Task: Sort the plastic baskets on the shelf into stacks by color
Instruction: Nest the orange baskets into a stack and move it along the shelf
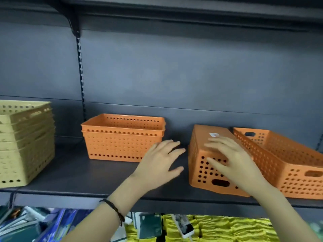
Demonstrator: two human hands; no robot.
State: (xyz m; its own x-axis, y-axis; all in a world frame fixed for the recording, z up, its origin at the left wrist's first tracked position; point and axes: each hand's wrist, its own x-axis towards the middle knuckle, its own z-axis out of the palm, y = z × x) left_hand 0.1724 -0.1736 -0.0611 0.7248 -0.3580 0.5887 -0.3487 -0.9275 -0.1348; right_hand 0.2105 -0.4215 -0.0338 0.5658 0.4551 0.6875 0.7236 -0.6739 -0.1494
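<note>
A stack of two orange baskets (122, 138) stands upright in the middle of the dark shelf (73, 173). To its right an orange basket (201, 154) lies upside down, a white label on its base. Another orange basket (288, 165) sits upright at the far right. A tall stack of pale yellow baskets (24, 142) stands at the left. My right hand (232, 161) hovers with spread fingers over the upside-down basket; whether it touches is unclear. My left hand (160, 161) is spread open in the gap between the orange stack and that basket, holding nothing.
The grey back panel and a slotted upright (81, 81) rise behind the baskets. An upper shelf (174, 13) overhangs. Below the shelf edge lie yellow packaged goods (227, 227) and blue-covered items (52, 224).
</note>
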